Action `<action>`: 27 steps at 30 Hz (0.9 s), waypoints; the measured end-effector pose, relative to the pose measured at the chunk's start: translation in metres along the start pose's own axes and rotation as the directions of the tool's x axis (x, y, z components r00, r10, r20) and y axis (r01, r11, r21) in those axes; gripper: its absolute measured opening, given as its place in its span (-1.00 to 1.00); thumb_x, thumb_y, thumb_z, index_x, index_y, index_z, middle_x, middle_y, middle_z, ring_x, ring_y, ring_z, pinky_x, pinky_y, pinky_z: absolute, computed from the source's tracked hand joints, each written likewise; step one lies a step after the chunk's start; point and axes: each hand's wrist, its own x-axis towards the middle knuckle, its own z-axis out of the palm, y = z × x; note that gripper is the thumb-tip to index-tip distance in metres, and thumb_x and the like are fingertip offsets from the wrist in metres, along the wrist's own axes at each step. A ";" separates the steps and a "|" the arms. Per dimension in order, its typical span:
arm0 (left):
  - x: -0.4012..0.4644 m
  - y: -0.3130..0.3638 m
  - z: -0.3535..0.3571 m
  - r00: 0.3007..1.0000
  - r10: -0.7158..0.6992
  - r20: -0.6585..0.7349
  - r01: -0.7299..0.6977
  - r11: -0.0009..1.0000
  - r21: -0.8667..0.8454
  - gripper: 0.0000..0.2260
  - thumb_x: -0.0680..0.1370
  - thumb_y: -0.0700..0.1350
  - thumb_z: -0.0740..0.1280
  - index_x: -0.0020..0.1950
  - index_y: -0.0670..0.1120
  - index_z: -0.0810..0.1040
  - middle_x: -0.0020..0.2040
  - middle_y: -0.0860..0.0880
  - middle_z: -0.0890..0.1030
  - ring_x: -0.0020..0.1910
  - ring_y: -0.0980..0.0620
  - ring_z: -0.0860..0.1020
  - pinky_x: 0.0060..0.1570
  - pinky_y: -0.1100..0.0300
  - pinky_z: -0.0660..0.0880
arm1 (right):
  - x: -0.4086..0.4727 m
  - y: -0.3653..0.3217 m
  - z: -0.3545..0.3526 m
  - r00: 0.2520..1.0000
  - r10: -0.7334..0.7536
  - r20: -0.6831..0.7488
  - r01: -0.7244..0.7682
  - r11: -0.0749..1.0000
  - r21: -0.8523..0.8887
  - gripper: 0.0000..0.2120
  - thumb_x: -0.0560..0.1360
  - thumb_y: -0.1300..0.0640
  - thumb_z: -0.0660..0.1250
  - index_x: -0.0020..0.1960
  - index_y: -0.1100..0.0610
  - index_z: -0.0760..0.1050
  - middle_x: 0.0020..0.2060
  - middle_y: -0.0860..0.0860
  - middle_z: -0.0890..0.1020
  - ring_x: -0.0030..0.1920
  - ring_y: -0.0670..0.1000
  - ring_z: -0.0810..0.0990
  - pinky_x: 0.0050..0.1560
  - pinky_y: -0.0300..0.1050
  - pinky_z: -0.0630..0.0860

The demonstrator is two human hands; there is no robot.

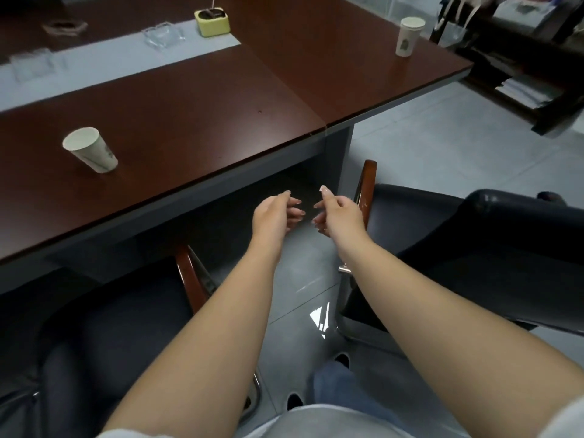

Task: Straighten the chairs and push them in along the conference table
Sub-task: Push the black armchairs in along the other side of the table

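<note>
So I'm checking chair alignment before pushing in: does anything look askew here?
Yes. The right chair sits turned at an angle to the conference table and stands out from it, near the table's corner. The left chair sits closer to the edge. Both hands, left hand and right hand, hold nothing.

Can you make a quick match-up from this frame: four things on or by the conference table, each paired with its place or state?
Things:
1. near paper cup
2. far paper cup
3. yellow-green box
4. right chair

Places or states:
A. on the pale strip along the table's middle
B. angled, seat out from the table, beyond its end
C. close to the table's right end
D. on the brown top near the front edge, left of both hands

Pairs: 1-D, 2-C, 3-A, 4-B
</note>
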 end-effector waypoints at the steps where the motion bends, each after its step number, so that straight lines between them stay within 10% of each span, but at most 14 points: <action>1: 0.004 0.002 -0.001 1.000 0.011 -0.007 -0.011 1.000 0.009 -0.78 0.61 -0.06 0.17 -0.15 -0.08 0.54 -0.30 -0.02 0.54 -0.26 0.07 0.51 -0.13 0.20 0.46 | 0.006 -0.001 0.001 1.000 -0.002 0.004 0.002 1.000 -0.017 -0.70 0.60 -0.07 0.11 -0.13 0.10 0.45 -0.36 0.01 0.52 -0.30 -0.06 0.51 0.01 -0.04 0.51; 14: 0.083 0.015 0.026 0.998 -0.055 -0.028 0.057 0.996 0.075 -0.80 0.59 -0.06 0.21 -0.18 -0.07 0.54 -0.30 -0.01 0.56 -0.27 0.09 0.52 -0.16 0.22 0.47 | 0.103 0.001 0.023 0.967 0.256 -0.010 -0.253 0.961 0.108 -0.70 0.58 -0.05 0.17 -0.21 0.11 0.46 -0.36 0.04 0.53 -0.31 -0.03 0.50 -0.10 -0.09 0.48; 27: 0.245 0.051 0.124 0.884 -0.247 0.396 0.127 0.944 0.304 -0.80 0.59 -0.07 0.20 -0.17 -0.10 0.52 -0.34 -0.02 0.50 -0.41 0.11 0.41 -0.43 0.35 0.33 | 0.228 0.007 -0.037 0.810 0.409 -0.420 -0.346 0.912 0.221 -0.75 0.56 0.02 0.25 -0.24 0.11 0.46 -0.37 0.00 0.51 -0.36 -0.05 0.47 -0.29 -0.20 0.43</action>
